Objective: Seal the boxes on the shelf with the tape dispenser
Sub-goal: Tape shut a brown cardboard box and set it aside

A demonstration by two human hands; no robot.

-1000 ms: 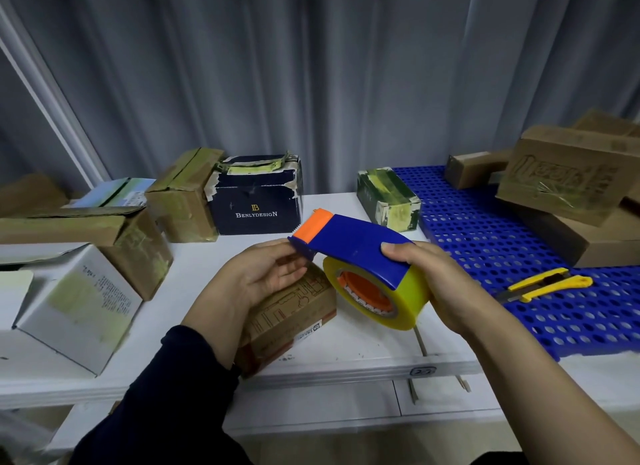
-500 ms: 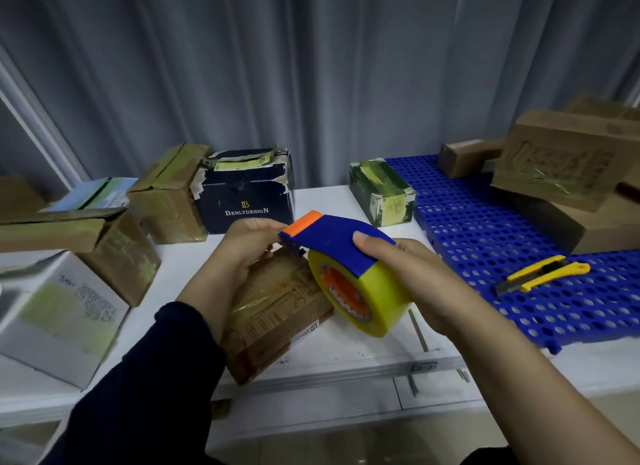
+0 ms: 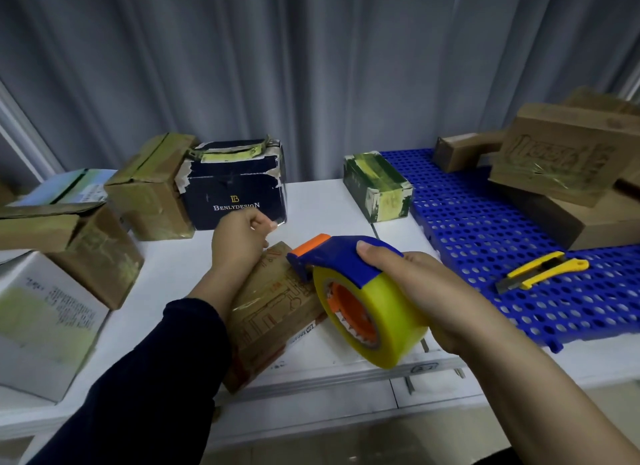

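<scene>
Right hand (image 3: 426,291) grips the blue tape dispenser (image 3: 346,260), its yellow roll (image 3: 391,322) tilted, orange-tipped nose against the top of 1 brown box (image 3: 277,312); box lies near the front edge of the white shelf (image 3: 166,274); left hand (image 3: 239,243), fingers curled, sits at the box's far end; its hold cannot be told.

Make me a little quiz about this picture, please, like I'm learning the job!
1. True or false: the right hand holds the tape dispenser.
2. Where does the yellow knife lie? A) on the blue mat B) on the floor C) in a hand
3. Fill in: the brown box is gripped by the ____ hand.
Key: 1 true; 2 A; 3 left, the left hand.
</scene>
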